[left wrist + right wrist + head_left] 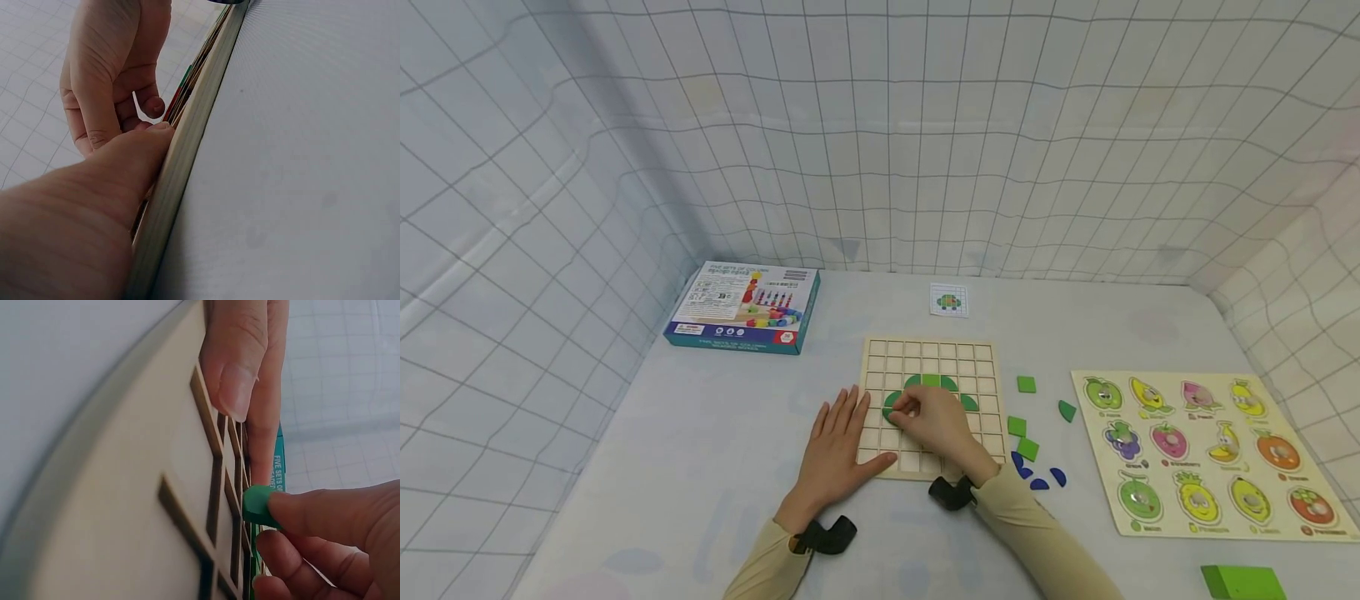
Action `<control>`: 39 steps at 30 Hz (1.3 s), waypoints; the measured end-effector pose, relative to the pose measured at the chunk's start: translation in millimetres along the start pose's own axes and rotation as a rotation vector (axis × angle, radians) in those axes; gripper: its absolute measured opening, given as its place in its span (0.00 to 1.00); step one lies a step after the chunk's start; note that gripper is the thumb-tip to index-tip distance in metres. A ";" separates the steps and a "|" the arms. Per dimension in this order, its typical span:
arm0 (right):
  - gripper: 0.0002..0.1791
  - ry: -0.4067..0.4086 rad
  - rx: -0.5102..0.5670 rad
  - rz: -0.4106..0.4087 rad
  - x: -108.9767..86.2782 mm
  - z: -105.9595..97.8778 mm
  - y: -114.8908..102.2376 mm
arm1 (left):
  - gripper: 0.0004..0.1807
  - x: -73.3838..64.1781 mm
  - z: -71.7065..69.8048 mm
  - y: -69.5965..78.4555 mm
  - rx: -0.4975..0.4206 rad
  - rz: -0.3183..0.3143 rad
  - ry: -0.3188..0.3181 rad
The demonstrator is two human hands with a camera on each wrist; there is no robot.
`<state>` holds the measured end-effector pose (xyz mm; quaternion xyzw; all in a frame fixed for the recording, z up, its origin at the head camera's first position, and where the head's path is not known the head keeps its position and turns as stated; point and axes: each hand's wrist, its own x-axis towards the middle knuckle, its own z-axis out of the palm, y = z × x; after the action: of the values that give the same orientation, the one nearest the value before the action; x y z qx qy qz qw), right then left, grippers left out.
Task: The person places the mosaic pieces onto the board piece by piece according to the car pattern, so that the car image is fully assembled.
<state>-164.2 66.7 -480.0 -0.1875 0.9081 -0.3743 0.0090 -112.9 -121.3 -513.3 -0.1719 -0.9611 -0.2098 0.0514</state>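
Observation:
My right hand is over the left part of a wooden grid board. Its thumb and fingertips pinch a green piece, seen close in the right wrist view just off the board's dividers. My left hand lies flat along the board's left side with fingers straight and its thumb on the near corner. On the board sit a light green square and dark green rounded pieces, one being a quarter-round at the right. The right hand covers the middle cells.
Right of the board lie loose green squares, a dark green quarter piece and several blue half-rounds. A pattern card lies behind. A fruit puzzle board and green block are farther right, a toy box back left.

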 end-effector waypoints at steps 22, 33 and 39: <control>0.09 -0.027 -0.123 -0.003 0.3 1.1 0.0 | 0.52 -1.2 -1.1 1.1 -0.003 0.001 0.003; 0.07 -0.069 -0.110 -0.003 -0.6 -7.7 2.8 | 0.52 -0.4 1.1 -0.8 -0.003 0.017 0.018; 0.04 -0.080 -0.078 0.027 -4.6 -22.5 7.7 | 0.52 -0.4 2.3 -1.9 -0.010 0.026 0.034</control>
<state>-166.0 88.5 -469.6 -0.1900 0.9234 -0.3307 0.0431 -113.2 -122.0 -516.2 -0.1813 -0.9567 -0.2168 0.0696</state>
